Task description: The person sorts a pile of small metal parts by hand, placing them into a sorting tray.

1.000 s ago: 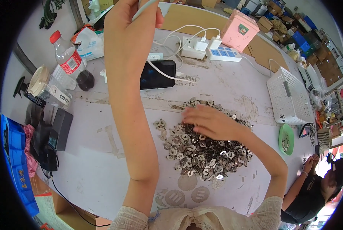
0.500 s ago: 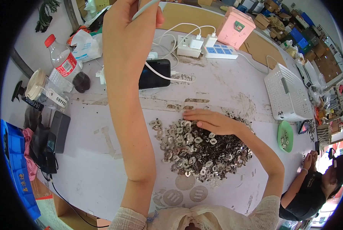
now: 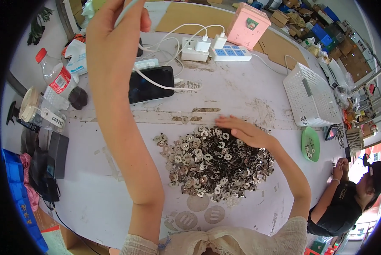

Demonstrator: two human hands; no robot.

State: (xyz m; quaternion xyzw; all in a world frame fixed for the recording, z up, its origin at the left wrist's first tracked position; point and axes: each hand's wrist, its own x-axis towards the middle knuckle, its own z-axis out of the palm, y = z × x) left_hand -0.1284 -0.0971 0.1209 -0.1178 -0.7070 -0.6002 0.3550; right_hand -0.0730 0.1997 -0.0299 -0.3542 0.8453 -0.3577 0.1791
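My left hand is raised close to the camera at the upper left, its fingers curled beside a pale curved strip. The fingertips are cut off by the top edge, so what they grip is hard to make out. My right hand lies on the far side of a heap of small, shiny, slotted round metal pieces. Its fingers are stretched out to the left, palm down, grasping nothing. A few loose pieces sit at the heap's left edge.
Behind my left forearm lies a black phone with a white cable. Power strips and a pink box stand at the back. Rightward are a white basket, a green bowl and another person. A bottle stands left.
The whole view has shifted, so the table appears farther left. My right hand has slid rightward over the heap. My left hand, still raised, has moved left.
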